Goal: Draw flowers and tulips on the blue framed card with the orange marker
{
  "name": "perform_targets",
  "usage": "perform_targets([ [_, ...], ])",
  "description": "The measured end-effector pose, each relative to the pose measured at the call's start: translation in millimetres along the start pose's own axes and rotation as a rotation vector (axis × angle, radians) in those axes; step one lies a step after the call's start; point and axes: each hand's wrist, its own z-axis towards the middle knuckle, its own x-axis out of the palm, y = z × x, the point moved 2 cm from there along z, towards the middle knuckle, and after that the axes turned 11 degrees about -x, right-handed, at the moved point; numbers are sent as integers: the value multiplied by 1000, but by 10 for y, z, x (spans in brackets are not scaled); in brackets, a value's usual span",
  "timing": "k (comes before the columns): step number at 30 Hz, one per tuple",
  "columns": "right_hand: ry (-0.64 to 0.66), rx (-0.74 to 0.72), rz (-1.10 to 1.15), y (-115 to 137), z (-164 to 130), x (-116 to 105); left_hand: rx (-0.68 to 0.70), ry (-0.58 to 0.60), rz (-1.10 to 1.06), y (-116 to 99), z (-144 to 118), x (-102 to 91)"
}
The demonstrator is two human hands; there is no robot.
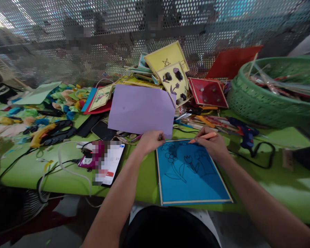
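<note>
Nearest the camera, two bare forearms reach out over the edge of a lime-green table [286, 193] toward one blue rectangular card with a pale wooden border [196, 182], which lies flat at the table's near edge and bears dark outline drawings of flowers. On the card's upper left corner rests the left hand [151, 142], its fingers curled downward and pressing on the border rather than wrapped around anything that shows. At the card's upper right part sits the right hand [214, 144], fingers pinched closed around one orange pencil-like stick [204, 137], which lies nearly level with its tip pointing left over the top edge of the card. Just beyond both hands lies one lilac sheet of paper [141, 109], its near edge touching or just above the left hand; I cannot tell which. Left of the card rests one white smartphone [111, 165], beside a magenta device [91, 159] with cables. Farther left lies one yellow-and-black glue gun [50, 133], and a second, blue glue gun [244, 132] lies to the right of the right hand. Behind it stands one green woven plastic basket [263, 103] holding thin sticks. At the back lean two yellow cards [167, 58] and one red framed card [208, 92].
</note>
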Motion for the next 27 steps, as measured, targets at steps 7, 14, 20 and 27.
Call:
perform_targets([
  [7,13,-13,18,7,8,14,-7,4,-26,6,-1,5],
  [14,-19,-7,16,38,6,6,6,0,-22,19,3,10],
  [20,-5,14,89,-7,12,-15,2,8,-26,-6,-18,-9],
  [27,70,17,102,7,9,33,2,11,-38,-9,-15,-11],
])
